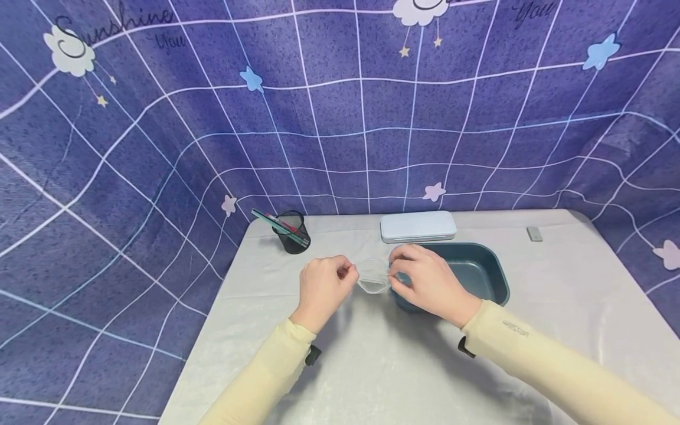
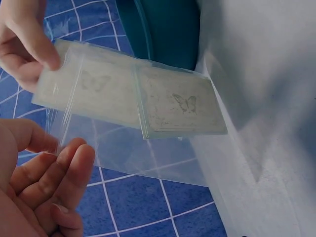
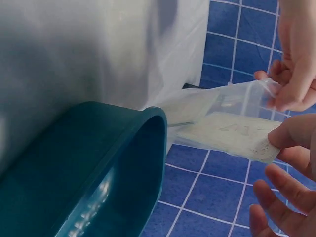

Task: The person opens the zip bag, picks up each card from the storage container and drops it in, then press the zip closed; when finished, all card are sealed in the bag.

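Over the table, my left hand pinches the mouth edge of a clear plastic zip bag. My right hand pinches the end of a flat pale card with a faint butterfly print, between thumb and finger. That card lies partly within the bag's outline, its held end sticking out past the mouth. A second pale butterfly card sits deeper, toward the bag's far end, its edge overlapping the first in the left wrist view. In the head view the bag shows nearly edge-on between both hands.
A dark teal plastic bin stands on the table right behind my right hand. Behind it lies a pale blue case. To the left is a black mesh pen cup with pens and a ruler; a small grey block lies far right.
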`<state>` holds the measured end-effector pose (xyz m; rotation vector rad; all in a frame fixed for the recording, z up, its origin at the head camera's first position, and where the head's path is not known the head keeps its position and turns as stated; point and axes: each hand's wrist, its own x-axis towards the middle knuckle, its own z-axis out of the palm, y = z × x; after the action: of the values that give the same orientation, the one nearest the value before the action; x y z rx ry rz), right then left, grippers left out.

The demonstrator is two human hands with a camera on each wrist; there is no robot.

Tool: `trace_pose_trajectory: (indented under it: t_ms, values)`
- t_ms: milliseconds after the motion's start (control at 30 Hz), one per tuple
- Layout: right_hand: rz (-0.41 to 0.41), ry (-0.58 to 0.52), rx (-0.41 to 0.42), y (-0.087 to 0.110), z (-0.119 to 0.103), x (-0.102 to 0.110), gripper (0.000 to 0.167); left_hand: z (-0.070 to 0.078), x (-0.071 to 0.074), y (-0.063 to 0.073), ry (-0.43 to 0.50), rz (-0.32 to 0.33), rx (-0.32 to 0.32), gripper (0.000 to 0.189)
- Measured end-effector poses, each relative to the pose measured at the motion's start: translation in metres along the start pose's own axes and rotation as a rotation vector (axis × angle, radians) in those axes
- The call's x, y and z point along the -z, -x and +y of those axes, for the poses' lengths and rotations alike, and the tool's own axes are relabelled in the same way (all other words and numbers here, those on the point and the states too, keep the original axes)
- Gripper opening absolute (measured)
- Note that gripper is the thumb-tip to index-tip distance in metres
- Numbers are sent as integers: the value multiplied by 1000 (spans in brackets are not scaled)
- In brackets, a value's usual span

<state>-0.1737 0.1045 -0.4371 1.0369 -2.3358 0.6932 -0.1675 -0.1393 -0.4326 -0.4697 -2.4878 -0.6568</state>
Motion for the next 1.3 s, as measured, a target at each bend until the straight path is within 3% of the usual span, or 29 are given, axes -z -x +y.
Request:
trace_pose_trajectory:
  t_ms: [500, 967, 1300]
  values:
    - [-122, 85, -33, -17, 2, -21, 5, 0, -3, -1, -18, -13, -9, 12]
    - [-157, 196, -30, -33, -9, -29, 27, 2, -2, -2, -9, 3, -15, 12]
    - [-204, 216, -85, -35, -9, -31, 27, 2, -2, -2, -8, 5, -14, 12]
